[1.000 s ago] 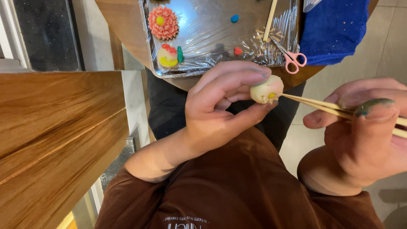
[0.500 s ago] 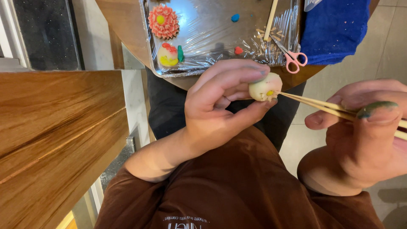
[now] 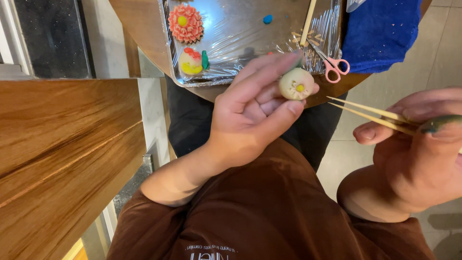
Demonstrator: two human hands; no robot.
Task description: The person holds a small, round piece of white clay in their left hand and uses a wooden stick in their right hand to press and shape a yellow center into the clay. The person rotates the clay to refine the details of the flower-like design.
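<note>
At the far left a wooden surface [image 3: 57, 159] fills the frame edge, its full shape cut off, and a dark panel [image 3: 45, 36] above it is too dim to read. Next comes a tray wrapped in clear film [image 3: 250, 36], its top edge out of view. On it sit two finished pieces: one coral flower-shaped sweet [image 3: 186, 22], clipped at the top, and one small pale sweet with red, yellow and green bits [image 3: 192, 61]. One tiny blue blob [image 3: 267, 19] lies further along, and a red speck is mostly hidden behind the fingers.

The left hand [image 3: 250, 115] is curled, fingertips and thumb pinching one pale round ball with a yellow centre [image 3: 296, 84], held in the air just in front of the tray's near edge. A green touch above the ball is half hidden by a fingertip.

One wooden stick [image 3: 308, 21] lies on the tray, upper end cut off. One pair of pink-handled scissors [image 3: 329, 62] rests at the tray's corner, beside one blue cloth [image 3: 382, 31] that runs out of frame.

The right hand [image 3: 414, 154], partly cut off at the right edge, is closed around two thin wooden sticks [image 3: 365, 113]; their tips point at the ball, near it but apart. A dark green smear covers the thumbnail [image 3: 440, 123]
</note>
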